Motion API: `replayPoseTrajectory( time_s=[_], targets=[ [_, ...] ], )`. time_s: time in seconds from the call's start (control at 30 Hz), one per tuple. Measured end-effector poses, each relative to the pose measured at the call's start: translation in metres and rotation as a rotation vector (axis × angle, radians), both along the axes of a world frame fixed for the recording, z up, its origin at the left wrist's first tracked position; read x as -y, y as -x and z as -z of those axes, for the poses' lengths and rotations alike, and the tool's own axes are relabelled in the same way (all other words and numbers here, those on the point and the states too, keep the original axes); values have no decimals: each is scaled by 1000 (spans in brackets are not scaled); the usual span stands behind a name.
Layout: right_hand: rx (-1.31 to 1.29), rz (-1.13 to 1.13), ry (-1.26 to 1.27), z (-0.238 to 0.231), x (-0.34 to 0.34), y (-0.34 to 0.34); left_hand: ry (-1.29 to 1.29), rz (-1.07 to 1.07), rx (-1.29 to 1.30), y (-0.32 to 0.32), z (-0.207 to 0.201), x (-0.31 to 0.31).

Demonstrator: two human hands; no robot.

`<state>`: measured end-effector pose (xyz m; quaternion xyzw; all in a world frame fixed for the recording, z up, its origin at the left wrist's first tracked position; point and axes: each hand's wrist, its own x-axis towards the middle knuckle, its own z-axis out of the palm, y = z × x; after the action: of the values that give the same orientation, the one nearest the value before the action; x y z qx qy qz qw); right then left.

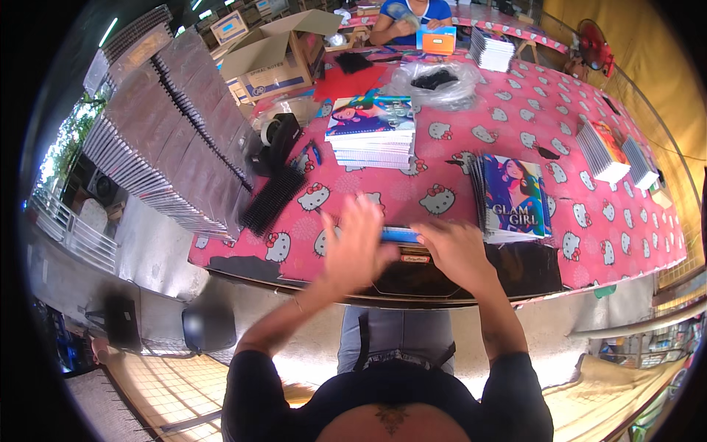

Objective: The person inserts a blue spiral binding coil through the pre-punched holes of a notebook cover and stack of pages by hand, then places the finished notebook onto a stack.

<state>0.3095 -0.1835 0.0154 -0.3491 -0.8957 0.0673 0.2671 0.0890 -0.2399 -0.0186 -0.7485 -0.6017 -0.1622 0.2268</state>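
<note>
Near the front edge of the table, a blue-covered notebook (400,235) shows nearly edge-on between my hands. My right hand (454,252) grips its right end, fingers curled over the top edge. Beside its left end, my left hand (355,247) is raised with fingers stretched apart, smeared by motion; I see nothing in it. Just right of my right hand lies a stack of spiral notebooks (513,195) with an illustrated cover. A taller stack of similar notebooks (370,136) stands beyond my left hand. Black binding coils (272,200) lie to its left.
Tall stacks of spiral-bound notebooks (173,125) fill the left side. A black tape dispenser (278,140), an open cardboard box (276,62) and a plastic bag (434,82) with black pieces stand farther back. A co-worker (412,22) sits across the pink patterned table (442,173). Smaller stacks (602,152) stand at right.
</note>
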Motion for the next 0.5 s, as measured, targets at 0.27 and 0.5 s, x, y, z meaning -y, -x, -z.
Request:
replayPoseTrajectory(
  time_s=[0.27, 0.5],
  targets=[
    [-17, -61, 73, -6, -6, 3, -12, 16, -147, 4, -28, -23],
    [5, -33, -45, -6, 1, 5, 182, 260, -292, -7, -10, -1]
  ],
)
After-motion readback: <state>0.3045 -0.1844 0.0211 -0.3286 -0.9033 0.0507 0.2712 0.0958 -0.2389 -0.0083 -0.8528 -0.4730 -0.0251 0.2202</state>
